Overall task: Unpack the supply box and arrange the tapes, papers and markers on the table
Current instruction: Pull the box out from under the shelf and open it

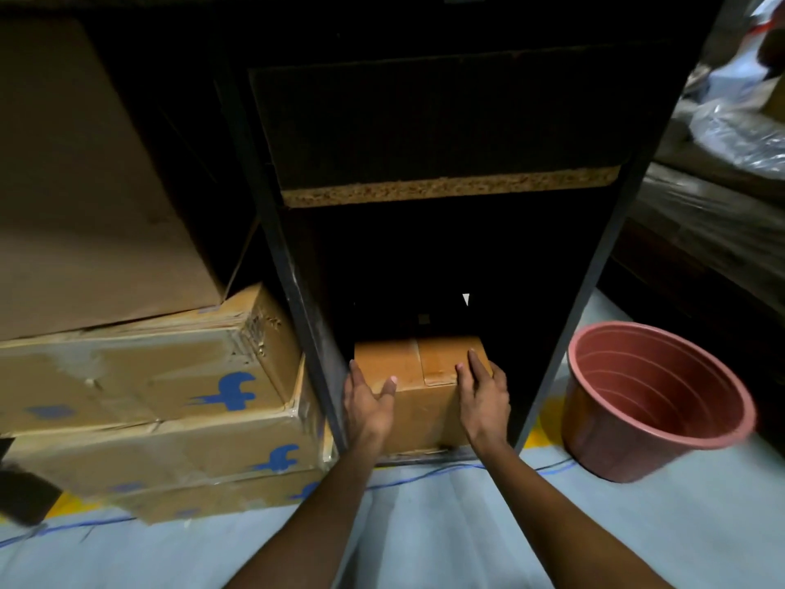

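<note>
A: Head view: where is the supply box (418, 376) sitting?

B: At six o'clock, on the floor of the dark shelf unit (297, 291), flaps closed. Both hands are pressing on it.

A: How are they gripping?

B: The left hand (368, 403) is lying at its nine o'clock corner, fingers spread flat, clasping nothing. The right hand (484, 393) is resting at three o'clock, fingers straight on the top.

A: Surroundings?

B: Stacked cartons (161, 397) are sitting at nine o'clock, a pink bucket (654, 406) at three.
</note>
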The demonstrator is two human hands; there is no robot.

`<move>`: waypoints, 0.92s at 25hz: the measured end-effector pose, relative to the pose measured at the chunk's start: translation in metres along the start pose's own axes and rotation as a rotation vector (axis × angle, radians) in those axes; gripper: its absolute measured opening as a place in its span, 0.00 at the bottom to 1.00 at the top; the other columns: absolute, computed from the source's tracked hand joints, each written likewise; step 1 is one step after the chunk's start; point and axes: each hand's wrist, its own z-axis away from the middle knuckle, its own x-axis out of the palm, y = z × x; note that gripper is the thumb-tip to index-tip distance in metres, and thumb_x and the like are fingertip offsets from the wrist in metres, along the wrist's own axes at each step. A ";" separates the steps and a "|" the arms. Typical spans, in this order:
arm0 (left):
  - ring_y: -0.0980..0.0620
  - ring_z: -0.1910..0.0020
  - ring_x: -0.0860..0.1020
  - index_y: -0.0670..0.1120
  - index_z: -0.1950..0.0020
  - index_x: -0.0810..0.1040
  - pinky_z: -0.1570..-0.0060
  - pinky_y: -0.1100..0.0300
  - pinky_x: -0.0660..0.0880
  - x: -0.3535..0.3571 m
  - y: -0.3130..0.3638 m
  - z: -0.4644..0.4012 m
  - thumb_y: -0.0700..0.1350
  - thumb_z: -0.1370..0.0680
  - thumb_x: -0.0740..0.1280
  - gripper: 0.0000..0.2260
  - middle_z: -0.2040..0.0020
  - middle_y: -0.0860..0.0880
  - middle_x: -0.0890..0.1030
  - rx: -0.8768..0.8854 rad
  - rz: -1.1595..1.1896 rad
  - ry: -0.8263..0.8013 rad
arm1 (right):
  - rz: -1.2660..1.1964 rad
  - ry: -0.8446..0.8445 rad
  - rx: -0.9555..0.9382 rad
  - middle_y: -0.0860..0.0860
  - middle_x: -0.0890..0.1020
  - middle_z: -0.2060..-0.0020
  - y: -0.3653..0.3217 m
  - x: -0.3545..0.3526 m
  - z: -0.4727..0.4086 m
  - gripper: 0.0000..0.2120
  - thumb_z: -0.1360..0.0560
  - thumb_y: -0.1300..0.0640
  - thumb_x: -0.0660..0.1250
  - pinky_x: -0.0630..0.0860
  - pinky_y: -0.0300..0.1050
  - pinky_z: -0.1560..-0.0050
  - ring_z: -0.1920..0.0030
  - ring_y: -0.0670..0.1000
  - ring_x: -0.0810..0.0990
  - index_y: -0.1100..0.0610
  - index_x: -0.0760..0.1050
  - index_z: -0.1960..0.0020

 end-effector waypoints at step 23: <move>0.36 0.27 0.64 0.53 0.19 0.45 0.31 0.43 0.67 -0.033 0.010 0.060 0.65 0.26 0.66 0.44 0.23 0.43 0.55 -0.030 -0.338 -0.288 | 0.252 -0.406 0.152 0.60 0.71 0.35 -0.016 -0.085 0.049 0.33 0.26 0.34 0.66 0.75 0.53 0.40 0.38 0.61 0.75 0.48 0.60 0.29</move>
